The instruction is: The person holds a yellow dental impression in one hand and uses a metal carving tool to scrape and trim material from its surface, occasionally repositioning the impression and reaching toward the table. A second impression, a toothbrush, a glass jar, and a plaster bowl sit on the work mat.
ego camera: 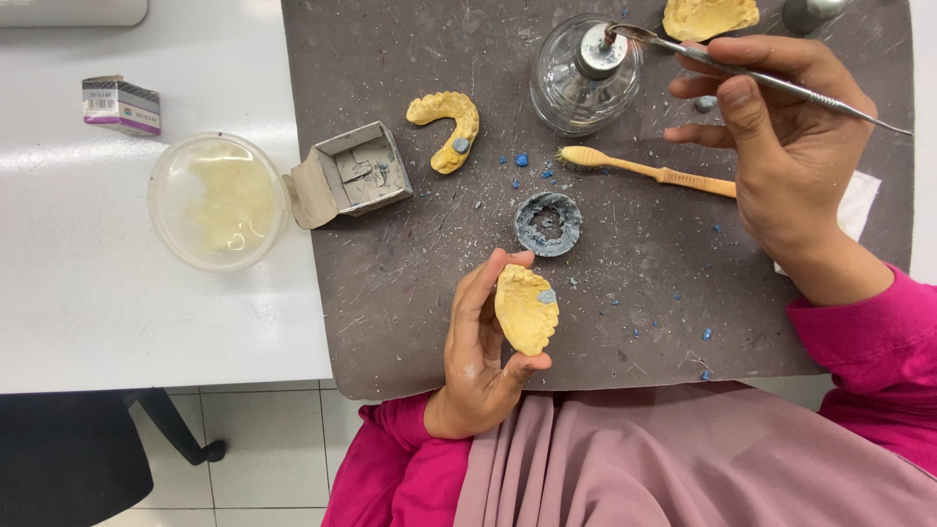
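1. The left hand [478, 356] grips a yellow dental cast [526, 310] above the mat's [390, 322] near edge.
2. The right hand [791, 146] pinches a metal wax carver [771, 83], its tip at the glass spirit lamp's [584, 73] wick: seemingly the heating step.
3. Next likely needs wax from the small grey dish [548, 224].

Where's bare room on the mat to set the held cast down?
Free: mat right of the left hand and its yellow cast, below the toothbrush. Also the white table below the round dish. Crowded: around the glass burner, grey cup, open box.
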